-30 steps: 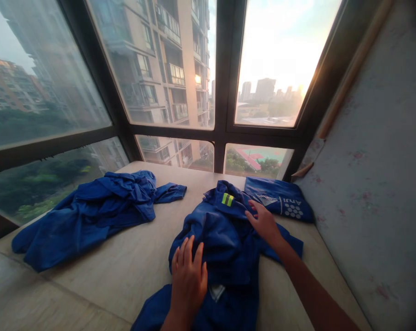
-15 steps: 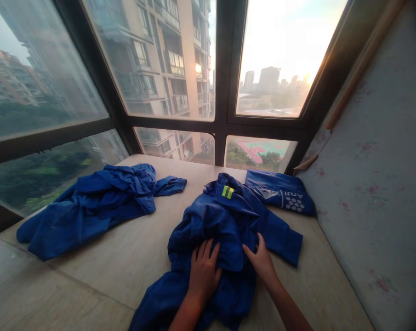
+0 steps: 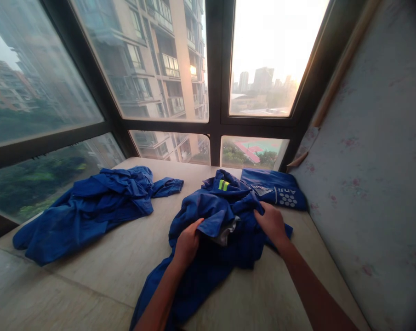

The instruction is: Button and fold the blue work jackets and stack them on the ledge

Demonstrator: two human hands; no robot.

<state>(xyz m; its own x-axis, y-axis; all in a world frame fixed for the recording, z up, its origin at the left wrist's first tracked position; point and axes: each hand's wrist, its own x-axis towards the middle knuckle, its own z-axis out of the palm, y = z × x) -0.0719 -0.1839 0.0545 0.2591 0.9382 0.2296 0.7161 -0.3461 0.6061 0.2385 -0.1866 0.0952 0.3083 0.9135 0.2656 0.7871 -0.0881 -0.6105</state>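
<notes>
A crumpled blue garment (image 3: 208,211) with a yellow-green and grey strip lies on the pale ledge in front of me. My left hand (image 3: 189,241) pinches a raised flap of it near the middle, and a grey patch shows beside that flap. On the garment's right side, my right hand (image 3: 270,223) has its fingers closed on a fold of the cloth. Behind it, against the wall corner, is a folded blue item (image 3: 280,188) with white lettering and dots. Another rumpled blue garment (image 3: 90,207) lies to the left, one cuffed sleeve pointing right, touched by neither hand.
The pale ledge (image 3: 107,276) runs up to dark-framed windows (image 3: 214,92) at the back and left. A flower-patterned wall (image 3: 362,184) bounds the right side. Buildings and trees show outside.
Both hands have moved forward and closed on the cloth of the near garment. Its front flap is lifted, exposing the grey patch. The view has shifted slightly.
</notes>
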